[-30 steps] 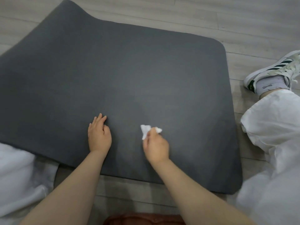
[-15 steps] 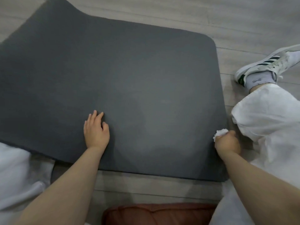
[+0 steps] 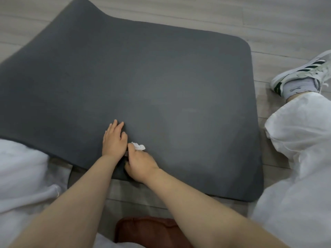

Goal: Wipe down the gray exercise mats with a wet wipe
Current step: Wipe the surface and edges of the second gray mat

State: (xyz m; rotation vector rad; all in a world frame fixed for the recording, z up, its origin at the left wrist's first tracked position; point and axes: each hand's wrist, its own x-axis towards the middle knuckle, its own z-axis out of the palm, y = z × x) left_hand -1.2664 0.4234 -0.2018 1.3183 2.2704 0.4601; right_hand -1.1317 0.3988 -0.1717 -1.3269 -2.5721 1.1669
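Note:
A dark gray exercise mat [image 3: 152,83] lies flat on the wooden floor and fills most of the view. My left hand [image 3: 114,140] rests palm down on the mat near its front edge, fingers together and flat. Right beside it, touching it, my right hand [image 3: 140,163] is closed around a crumpled white wet wipe [image 3: 138,146], which pokes out above my fingers and presses on the mat.
My right leg in white trousers [image 3: 300,140] stretches along the mat's right edge, ending in a white sneaker [image 3: 302,74]. White cloth of my left leg [image 3: 23,169] covers the mat's front left corner. A brown cushion [image 3: 148,231] sits under me.
My right hand swept the wipe from the mat's middle out to its right edge, then back left until it met my left hand. My left hand stayed planted on the mat.

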